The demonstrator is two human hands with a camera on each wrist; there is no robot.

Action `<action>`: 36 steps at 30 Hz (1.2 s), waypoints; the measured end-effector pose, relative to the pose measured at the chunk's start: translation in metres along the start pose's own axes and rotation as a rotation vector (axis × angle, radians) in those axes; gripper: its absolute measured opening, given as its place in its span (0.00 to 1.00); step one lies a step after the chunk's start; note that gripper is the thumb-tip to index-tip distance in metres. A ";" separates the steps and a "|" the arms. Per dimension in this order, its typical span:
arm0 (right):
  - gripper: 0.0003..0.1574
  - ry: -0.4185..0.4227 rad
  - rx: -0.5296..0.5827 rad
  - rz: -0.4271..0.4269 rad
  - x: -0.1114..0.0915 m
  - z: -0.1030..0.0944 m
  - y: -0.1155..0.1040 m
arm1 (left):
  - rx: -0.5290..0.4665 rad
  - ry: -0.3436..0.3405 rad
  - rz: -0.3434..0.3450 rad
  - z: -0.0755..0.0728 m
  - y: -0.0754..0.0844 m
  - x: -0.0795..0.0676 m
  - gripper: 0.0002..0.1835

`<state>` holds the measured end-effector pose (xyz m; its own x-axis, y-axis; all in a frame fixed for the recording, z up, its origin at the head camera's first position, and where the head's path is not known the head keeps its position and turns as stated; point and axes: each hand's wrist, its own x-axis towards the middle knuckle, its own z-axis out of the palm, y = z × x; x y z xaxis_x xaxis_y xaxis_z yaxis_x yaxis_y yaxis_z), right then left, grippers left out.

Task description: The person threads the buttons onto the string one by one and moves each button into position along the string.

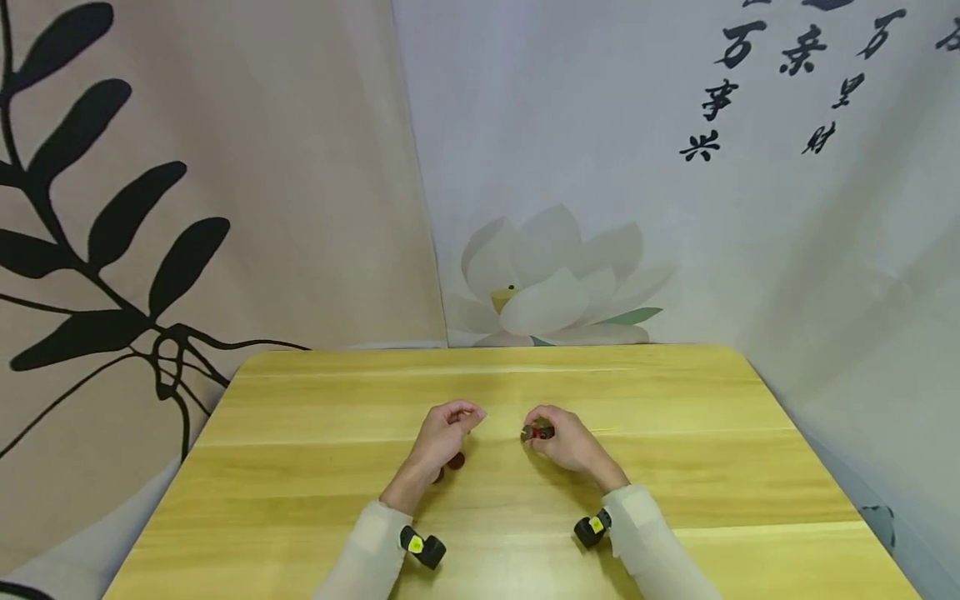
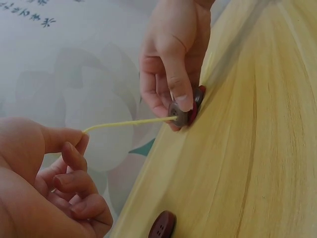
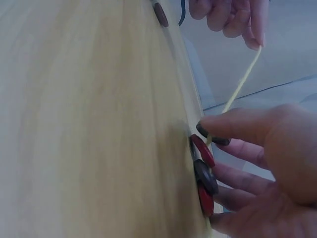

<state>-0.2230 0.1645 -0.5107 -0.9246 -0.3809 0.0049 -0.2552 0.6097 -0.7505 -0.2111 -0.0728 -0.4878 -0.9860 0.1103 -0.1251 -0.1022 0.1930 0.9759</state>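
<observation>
My left hand (image 1: 442,435) pinches one end of a yellow string (image 2: 129,122) between thumb and forefinger. The string runs taut across to my right hand (image 1: 567,439), passing through a grey-brown button (image 2: 180,121). That button is pinched by the thumb and fingers of my right hand. Behind it, a red button (image 3: 202,150), a dark brown button (image 3: 206,177) and another red button (image 3: 205,199) form a row along the fingers. In the left wrist view, more yellow string shows beyond these buttons, close over the table.
A loose dark red button (image 2: 163,225) with holes lies on the wooden table (image 1: 675,400), near my left wrist. Close by it is another dark button (image 1: 439,476), partly hidden by that wrist. Printed curtains (image 1: 570,125) hang behind the table's far edge.
</observation>
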 end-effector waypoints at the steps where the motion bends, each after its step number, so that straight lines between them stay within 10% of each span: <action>1: 0.15 0.006 -0.004 0.006 0.001 -0.001 -0.001 | -0.003 0.002 0.004 0.000 0.001 0.001 0.14; 36: 0.12 0.011 -0.044 0.019 0.007 0.003 0.001 | -0.024 0.000 -0.016 -0.007 0.003 -0.002 0.14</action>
<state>-0.2286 0.1601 -0.5131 -0.9326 -0.3610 -0.0016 -0.2492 0.6468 -0.7208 -0.2099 -0.0794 -0.4832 -0.9843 0.1073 -0.1403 -0.1207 0.1711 0.9778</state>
